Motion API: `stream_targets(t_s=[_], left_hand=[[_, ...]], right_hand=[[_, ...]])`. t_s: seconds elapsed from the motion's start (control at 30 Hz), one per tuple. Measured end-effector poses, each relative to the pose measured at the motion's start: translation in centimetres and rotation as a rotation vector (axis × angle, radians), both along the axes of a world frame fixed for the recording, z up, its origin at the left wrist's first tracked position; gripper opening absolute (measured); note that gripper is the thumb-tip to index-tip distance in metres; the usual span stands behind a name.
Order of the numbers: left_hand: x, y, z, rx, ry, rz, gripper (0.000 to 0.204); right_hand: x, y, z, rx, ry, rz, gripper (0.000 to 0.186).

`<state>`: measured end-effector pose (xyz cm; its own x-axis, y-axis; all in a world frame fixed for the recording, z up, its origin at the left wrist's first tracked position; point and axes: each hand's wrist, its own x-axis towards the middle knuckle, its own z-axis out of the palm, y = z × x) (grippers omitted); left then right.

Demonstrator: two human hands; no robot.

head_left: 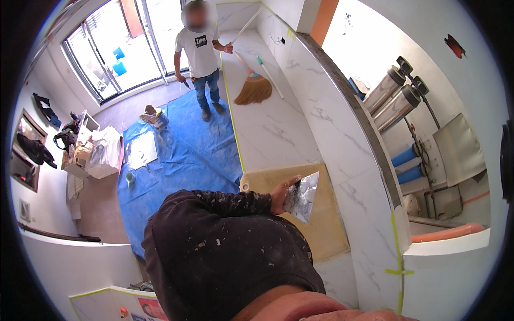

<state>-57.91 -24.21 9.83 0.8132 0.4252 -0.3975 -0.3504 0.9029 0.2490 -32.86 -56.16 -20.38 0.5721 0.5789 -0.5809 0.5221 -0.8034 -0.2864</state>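
My left hand [282, 196], at the end of a dark sleeve speckled with paint, is closed on a wide putty knife [303, 199]. Its metal blade is smeared grey and white, and the grip is hidden in my fingers. Beneath the blade, a beige sheet [316, 235] covers part of a white marble-patterned surface [257, 144]. Blurred bare skin crosses the lower edge of the picture; what may be my right hand [375, 315] is cut off there. Its fingers cannot be made out.
A co-worker [201, 51] stands on a blue tarp [187, 144], holding a long pole [247, 24]. A broom [255, 88] rests on the marbled surface. A low tiled wall [342, 134] runs along the right. Metal cylinders [393, 101] stand beyond it; stacked boxes [99, 152] at left.
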Motion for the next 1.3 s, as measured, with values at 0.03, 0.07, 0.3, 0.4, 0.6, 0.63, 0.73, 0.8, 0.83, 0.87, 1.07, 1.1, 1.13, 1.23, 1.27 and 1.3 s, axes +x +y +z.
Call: stream_targets(t_s=[0.03, 0.07, 0.3, 0.4, 0.6, 0.63, 0.73, 0.8, 0.83, 0.87, 1.07, 1.1, 1.13, 1.23, 1.27, 1.3], left_hand=[[0.1, 0.0, 0.1, 0.006, -0.009, 0.002, 0.047], [0.2, 0.0, 0.1, 0.010, -0.020, 0.000, 0.047], [0.7, -0.1, -0.2, -0.016, -0.037, -0.040, 0.046], [0.8, -0.1, -0.5, -0.002, -0.033, -0.047, 0.046], [0.8, -0.1, -0.6, -0.012, -0.028, -0.086, 0.051], [0.8, -0.1, -0.6, 0.001, -0.008, -0.076, 0.051], [0.9, -0.1, -0.7, -0.002, -0.012, -0.068, 0.053], [0.8, 0.0, -0.7, 0.002, -0.008, -0.073, 0.054], [0.8, 0.1, -0.6, 0.013, 0.006, -0.077, 0.054], [0.8, 0.1, -0.5, 0.015, 0.018, -0.085, 0.055], [0.7, -0.4, 1.6, -0.023, 0.064, -0.110, 0.047], [0.9, -0.7, 1.9, 0.014, 0.081, -0.051, 0.047], [1.2, -0.7, 2.1, 0.057, 0.068, 0.008, 0.048], [2.1, -0.9, 2.2, -0.030, 0.058, -0.042, 0.048], [2.3, -1.1, 2.1, -0.077, 0.081, -0.084, 0.047], [2.8, -1.0, 2.0, -0.092, 0.131, -0.113, 0.046]], right_hand=[[0.0, 0.0, 0.0, 0.000, 0.002, -0.003, 0.033], [0.0, 0.0, -0.1, -0.002, 0.003, -0.004, 0.032], [0.1, -0.1, -0.5, 0.000, 0.010, -0.014, 0.031], [0.0, -0.4, -0.7, -0.003, 0.012, -0.023, 0.030], [0.0, -0.7, -1.0, -0.011, 0.011, -0.024, 0.029], [0.1, -0.7, -1.0, -0.012, 0.011, -0.024, 0.029], [0.0, -0.9, -1.1, -0.013, 0.010, -0.028, 0.029], [-0.1, -1.1, -1.1, -0.011, 0.008, -0.030, 0.029], [-0.2, -1.2, -1.0, -0.012, 0.010, -0.030, 0.029], [-0.3, -1.4, -1.0, -0.014, 0.007, -0.032, 0.029], [-0.6, -2.7, -2.0, -0.012, 0.003, -0.051, 0.029], [-0.7, -3.3, -2.7, -0.014, -0.001, -0.058, 0.030], [-0.6, -3.9, -3.6, -0.019, -0.005, -0.068, 0.030], [-1.0, -7.6, -6.8, -0.060, -0.025, -0.067, 0.030], [-1.3, -9.4, -7.7, -0.085, -0.044, -0.041, 0.030], [-1.3, -10.8, -8.5, -0.139, -0.103, 0.066, 0.030]])
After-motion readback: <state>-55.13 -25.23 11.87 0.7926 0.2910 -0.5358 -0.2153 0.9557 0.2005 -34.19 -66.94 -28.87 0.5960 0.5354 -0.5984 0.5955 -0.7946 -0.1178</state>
